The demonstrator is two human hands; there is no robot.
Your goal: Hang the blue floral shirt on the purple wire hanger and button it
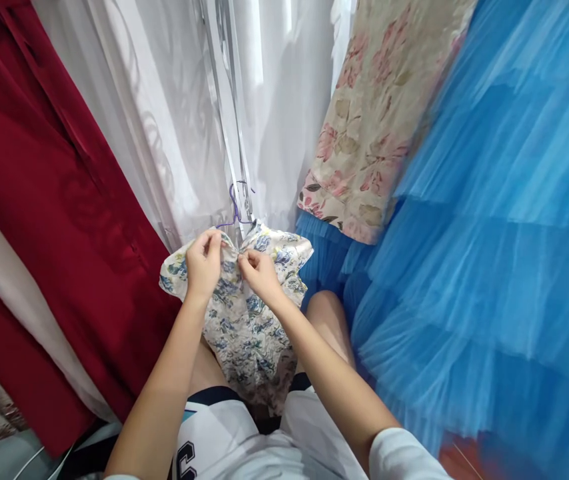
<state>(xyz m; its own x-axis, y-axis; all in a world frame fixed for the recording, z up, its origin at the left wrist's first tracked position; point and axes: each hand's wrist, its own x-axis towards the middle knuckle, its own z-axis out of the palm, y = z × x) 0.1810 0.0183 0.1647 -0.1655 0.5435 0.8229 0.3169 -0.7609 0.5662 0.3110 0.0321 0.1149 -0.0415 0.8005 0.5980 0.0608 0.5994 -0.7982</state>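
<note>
A small white dress with blue and yellow flowers [249,327] hangs in front of me on a purple hanger [235,202]. My left hand [204,259] pinches its neckline on the left side, fingers closed on the cloth. Close by on the right, my right hand [259,270] pinches the edge of the neck opening near the middle. The hanger's hook sits at a pale strap or bar [232,120]. What exactly lies between the fingertips is too small to make out beyond the fabric edge. The lower part of the dress falls between my knees.
Dark red cloth [64,200] hangs at the left, beside white curtains [164,100]. On the right hang a beige fabric with pink flowers [364,133] and a layered blue tulle skirt [464,267], near my knee.
</note>
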